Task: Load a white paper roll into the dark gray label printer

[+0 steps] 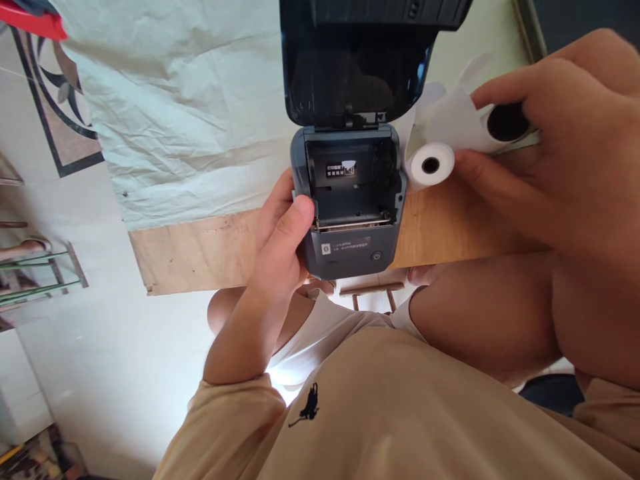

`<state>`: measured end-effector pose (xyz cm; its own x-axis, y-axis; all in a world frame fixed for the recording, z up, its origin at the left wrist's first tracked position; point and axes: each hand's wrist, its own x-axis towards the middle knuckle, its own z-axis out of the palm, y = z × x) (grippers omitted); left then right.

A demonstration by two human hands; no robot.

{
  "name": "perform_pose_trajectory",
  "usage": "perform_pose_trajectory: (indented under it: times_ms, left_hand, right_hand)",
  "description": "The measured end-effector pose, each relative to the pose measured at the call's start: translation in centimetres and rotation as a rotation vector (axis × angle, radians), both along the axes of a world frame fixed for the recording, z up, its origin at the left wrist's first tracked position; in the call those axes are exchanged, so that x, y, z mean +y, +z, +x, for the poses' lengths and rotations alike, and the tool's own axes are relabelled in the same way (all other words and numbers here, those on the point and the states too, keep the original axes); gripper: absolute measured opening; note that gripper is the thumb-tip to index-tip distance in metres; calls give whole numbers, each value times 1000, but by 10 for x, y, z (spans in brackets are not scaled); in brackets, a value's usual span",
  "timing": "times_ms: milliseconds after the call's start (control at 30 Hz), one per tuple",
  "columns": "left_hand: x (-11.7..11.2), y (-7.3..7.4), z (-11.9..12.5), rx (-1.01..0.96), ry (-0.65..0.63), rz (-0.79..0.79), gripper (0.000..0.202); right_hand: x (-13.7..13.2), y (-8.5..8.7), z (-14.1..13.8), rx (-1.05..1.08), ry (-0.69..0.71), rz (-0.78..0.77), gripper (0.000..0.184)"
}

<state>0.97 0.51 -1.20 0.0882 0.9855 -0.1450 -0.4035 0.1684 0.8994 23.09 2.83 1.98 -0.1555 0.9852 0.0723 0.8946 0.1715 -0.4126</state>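
Left hand clasps the open label printer by its side; right hand pinches a paper roll (loose end unfurled) beside it.

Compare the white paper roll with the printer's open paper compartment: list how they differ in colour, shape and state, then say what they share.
The paper roll is white; the printer compartment is dark grey. The roll is a round cylinder with a dark core hole; the compartment is a boxy hollow. The roll is pinched in the right hand, outside the printer, with a loose end unwound; the compartment stands bare, lid up, with the left hand gripping the printer's side. Both lie over the wooden board.
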Motion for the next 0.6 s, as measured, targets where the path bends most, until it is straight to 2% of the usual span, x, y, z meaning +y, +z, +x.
perform_pose_trajectory:
  times_ms: [100,200,533,600]
  left_hand:
    - [0,-2,1,1,32,26,31]
    - [0,-2,1,10,27,20,32]
    - [0,0,0,17,-11,16,34]
    - [0,-1,0,22,-13,21,34]
  right_hand:
    - [1,0,-1,-111,30,-30,45]
    - [1,0,-3,-154,-2,-24,44]
    - [0,1,-2,-113,42,-20,44]
    - [-1,2,-3,-46,11,-17,44]
